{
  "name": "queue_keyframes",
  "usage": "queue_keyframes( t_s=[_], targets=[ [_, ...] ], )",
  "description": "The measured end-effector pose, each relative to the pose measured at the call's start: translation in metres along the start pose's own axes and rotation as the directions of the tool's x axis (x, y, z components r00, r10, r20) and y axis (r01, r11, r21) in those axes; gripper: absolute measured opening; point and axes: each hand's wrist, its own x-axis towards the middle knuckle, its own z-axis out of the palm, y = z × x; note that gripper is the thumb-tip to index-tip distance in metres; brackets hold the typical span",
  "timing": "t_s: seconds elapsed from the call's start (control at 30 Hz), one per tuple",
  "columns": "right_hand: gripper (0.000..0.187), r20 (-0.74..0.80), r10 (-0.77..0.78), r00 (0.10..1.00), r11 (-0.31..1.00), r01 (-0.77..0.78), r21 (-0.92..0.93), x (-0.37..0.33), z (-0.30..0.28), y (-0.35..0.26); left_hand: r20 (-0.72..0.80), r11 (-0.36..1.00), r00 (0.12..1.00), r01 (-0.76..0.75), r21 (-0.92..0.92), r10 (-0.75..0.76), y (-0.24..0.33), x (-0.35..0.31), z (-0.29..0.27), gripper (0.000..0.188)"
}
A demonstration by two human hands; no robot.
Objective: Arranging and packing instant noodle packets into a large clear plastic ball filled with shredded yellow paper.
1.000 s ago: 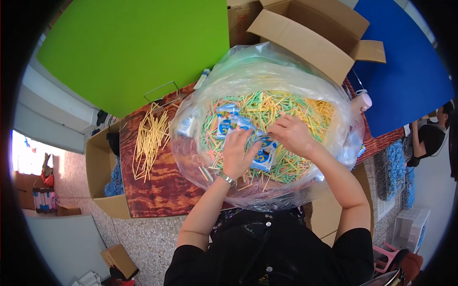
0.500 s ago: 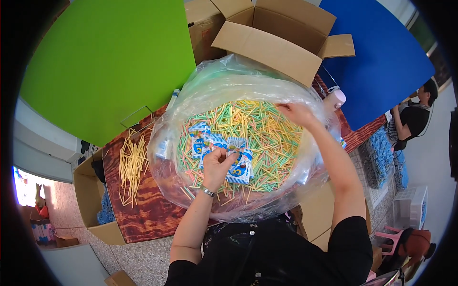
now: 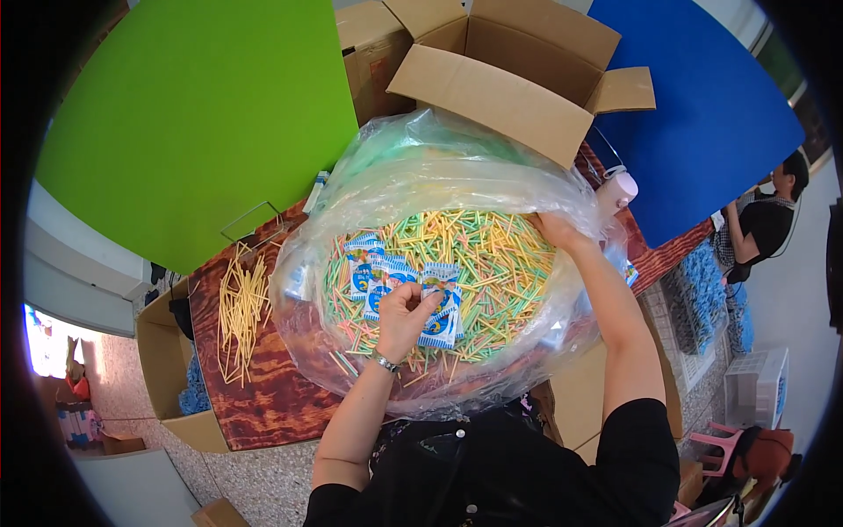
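Observation:
A large clear plastic bag (image 3: 439, 176) lies opened out, holding a heap of thin pastel sticks (image 3: 500, 272) in yellow, green and pink. My left hand (image 3: 404, 318) pinches a small blue-and-white packet (image 3: 440, 279) by its left side, thumb against forefinger. Beneath and beside it, several similar packets (image 3: 363, 272) lie on the sticks. My right hand (image 3: 558, 234) reaches to the heap's far right edge, against the bag's inner side; its fingertips are hidden there.
Left of the bag, pale yellow sticks (image 3: 243, 307) lie on the red-brown table (image 3: 272, 408). Behind stands an open cardboard box (image 3: 492, 88), flanked by a green panel (image 3: 193, 123) and a blue panel (image 3: 694, 114). A pale pink cup (image 3: 618, 190) stands at right. Another person (image 3: 762, 220) is farther right.
My right hand has moved slightly down and right, toward the bag's edge, its fingers now lower among the sticks. The left hand keeps its pinch on the packet, slightly lower.

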Motion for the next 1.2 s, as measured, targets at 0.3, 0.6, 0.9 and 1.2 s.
queue_keyframes(
  t_s=[0.3, 0.6, 0.9, 1.2],
  targets=[
    [0.039, 0.055, 0.067, 0.996, 0.998, -0.067, 0.000, -0.007, -0.030, -0.035, -0.014, 0.999, 0.999, -0.043, 0.024, 0.043, 0.008, -0.010, -0.003, 0.029],
    [0.029, 0.465, 0.038, 0.884, 0.841, -0.279, 0.463, -0.005, -0.068, -0.077, -0.021, 0.966, 0.977, -0.204, 0.156, 0.210, 0.013, -0.017, -0.007, 0.026],
    [0.021, 0.703, -0.261, 0.661, 0.774, -0.292, 0.561, -0.017, -0.124, -0.190, -0.118, 0.958, 0.959, -0.240, 0.158, 0.259, 0.011, -0.024, -0.003, 0.022],
    [0.019, 0.660, -0.299, 0.689, 0.922, 0.387, 0.013, 0.001, -0.147, -0.249, -0.174, 0.799, 0.843, -0.387, 0.460, 0.509, 0.010, -0.021, -0.003, 0.021]
  ],
)
